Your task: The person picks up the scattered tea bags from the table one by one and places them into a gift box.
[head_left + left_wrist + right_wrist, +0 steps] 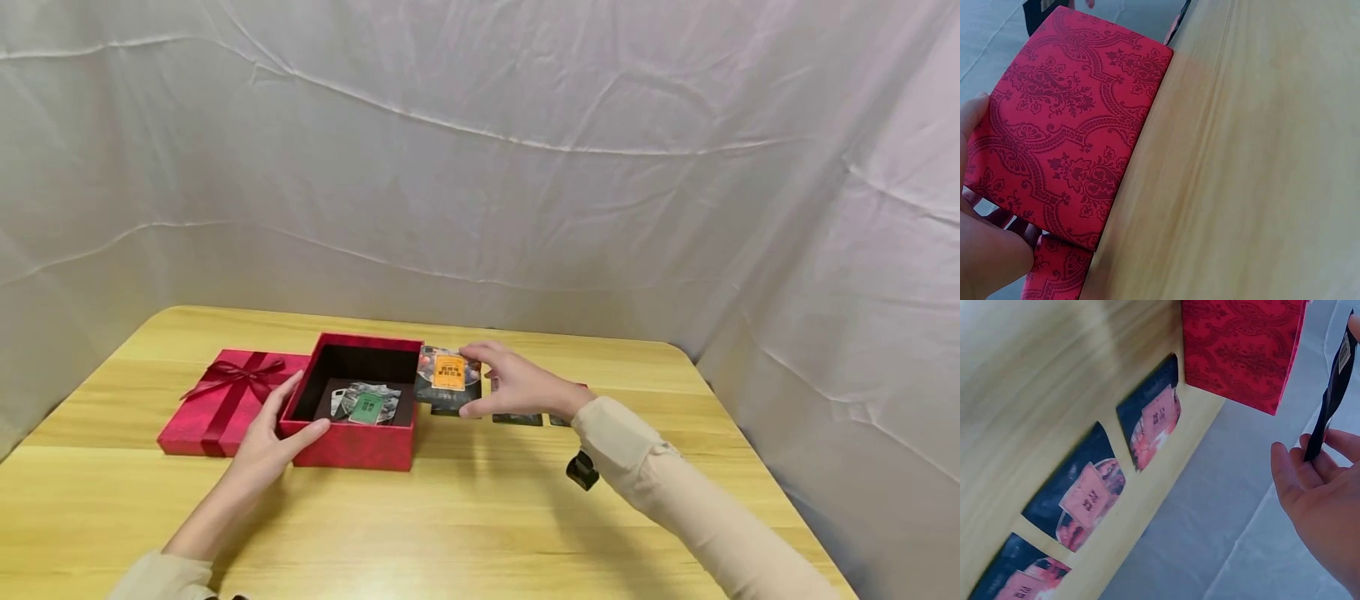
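My right hand (521,385) pinches a dark food packet (448,377) with an orange label. It is held up beside the right wall of an open red box (352,447). In the right wrist view this packet (1333,387) shows edge-on between thumb and fingers. My left hand (262,446) grips the box at its left side, thumb over the front rim. The left wrist view shows the box's patterned red wall (1066,125) close up. Inside the box lie several packets, a green-labelled packet (367,406) on top.
Left of the box lies a red lid (202,421) with a dark red ribbon bow. Several packets with pink labels lie in a row right of the box, including a middle packet (1085,497). A pale cloth (480,167) hangs behind the wooden table (360,533).
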Demonstrator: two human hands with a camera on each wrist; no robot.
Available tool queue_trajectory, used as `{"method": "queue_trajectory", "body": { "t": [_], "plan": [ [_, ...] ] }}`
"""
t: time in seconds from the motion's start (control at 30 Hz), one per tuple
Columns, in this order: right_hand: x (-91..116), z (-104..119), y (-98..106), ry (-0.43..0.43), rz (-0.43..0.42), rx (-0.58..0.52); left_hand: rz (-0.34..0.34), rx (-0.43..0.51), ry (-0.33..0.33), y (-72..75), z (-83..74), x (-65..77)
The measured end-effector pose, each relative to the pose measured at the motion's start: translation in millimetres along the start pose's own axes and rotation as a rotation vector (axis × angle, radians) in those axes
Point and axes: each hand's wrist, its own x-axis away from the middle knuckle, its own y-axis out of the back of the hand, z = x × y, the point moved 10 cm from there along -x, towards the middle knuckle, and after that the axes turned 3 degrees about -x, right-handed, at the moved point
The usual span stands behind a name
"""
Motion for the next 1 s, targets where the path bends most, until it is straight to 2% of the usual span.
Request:
{"method": "queue_trajectory", "body": {
  "t": [0.33, 0.53, 1.0],
  "plan": [
    [-24.9, 22.1, -5.3, 0.003, 0.035, -0.006, -0.005, -0.010, 0.013, 6.0, 3.0, 3.5],
    [-41.0, 33.0, -9.9, -0.020, 0.063, 0.023, -0.015, -0.018, 0.000, 6.9, 1.3, 4.0],
    [-56.1, 44.3, -18.0, -0.038, 0.116, 0.061, 0.000, -0.016, -0.017, 0.6, -2.1, -0.2]
  ]
}}
